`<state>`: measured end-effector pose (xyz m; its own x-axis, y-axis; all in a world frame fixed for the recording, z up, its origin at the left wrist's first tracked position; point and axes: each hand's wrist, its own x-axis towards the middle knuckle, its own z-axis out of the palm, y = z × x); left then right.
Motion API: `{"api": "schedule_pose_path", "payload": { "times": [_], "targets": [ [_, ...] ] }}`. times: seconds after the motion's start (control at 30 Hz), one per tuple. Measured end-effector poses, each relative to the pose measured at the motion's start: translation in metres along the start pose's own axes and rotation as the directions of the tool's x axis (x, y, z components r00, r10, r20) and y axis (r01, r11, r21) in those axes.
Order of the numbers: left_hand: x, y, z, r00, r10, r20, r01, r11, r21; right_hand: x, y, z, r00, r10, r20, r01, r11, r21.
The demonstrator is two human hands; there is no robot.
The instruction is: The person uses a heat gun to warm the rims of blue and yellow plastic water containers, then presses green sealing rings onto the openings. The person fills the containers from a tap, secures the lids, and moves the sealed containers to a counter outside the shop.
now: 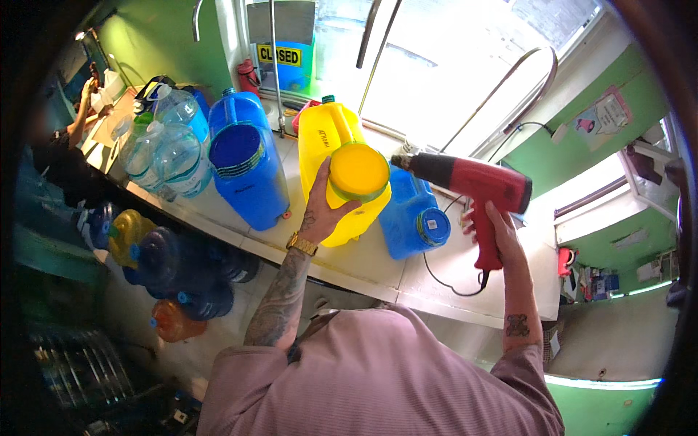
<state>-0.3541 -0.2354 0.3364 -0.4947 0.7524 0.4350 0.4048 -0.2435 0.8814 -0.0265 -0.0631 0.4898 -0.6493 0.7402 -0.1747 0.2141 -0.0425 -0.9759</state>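
My left hand (327,204) rests against the round yellow lid (359,170) of a yellow plastic water container (316,136), thumb and fingers spread along the lid's near left side. In my right hand (500,229) is a red and black heat gun (469,177), held by its handle, its nozzle pointing left towards the lid and apart from it. A small blue container (398,223) with a blue screw cap (434,226) stands below the nozzle. Left of the yellow container is a tall blue container (256,199) with a dark blue lid (236,148).
Clear plastic bottles (182,166) crowd the left of the white tiled counter (376,275). The heat gun's cord (444,284) loops over the counter's right part. Large water jugs (163,261) stand on the floor at left. Another person's arm (82,117) shows at far left.
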Motion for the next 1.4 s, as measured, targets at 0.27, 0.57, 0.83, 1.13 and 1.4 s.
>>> {"api": "schedule_pose_path", "payload": {
  "times": [0.27,0.57,0.83,1.13,1.4],
  "targets": [
    [-0.001,0.002,0.000,0.999,0.001,-0.041,0.001,0.999,0.032,0.054,-0.095,0.074,0.989,0.039,0.141,0.012,0.938,-0.346],
    [-0.002,0.001,-0.005,0.999,0.043,0.002,-0.043,0.994,0.101,-0.017,-0.101,0.046,0.969,0.095,0.229,0.049,0.833,-0.552],
    [0.069,0.003,-0.039,0.996,-0.070,-0.057,0.066,0.995,-0.076,-0.079,0.024,-0.021,1.000,-0.016,-0.011,0.017,0.997,0.071],
    [0.080,0.006,-0.026,0.905,-0.320,-0.280,0.340,0.940,0.026,-0.086,0.125,-0.050,0.999,0.042,-0.029,-0.027,0.924,0.382],
    [0.060,0.032,-0.010,0.861,-0.302,-0.409,0.370,0.924,0.095,-0.046,0.144,-0.090,0.985,-0.055,0.161,-0.023,0.897,0.442]
  ]
}}
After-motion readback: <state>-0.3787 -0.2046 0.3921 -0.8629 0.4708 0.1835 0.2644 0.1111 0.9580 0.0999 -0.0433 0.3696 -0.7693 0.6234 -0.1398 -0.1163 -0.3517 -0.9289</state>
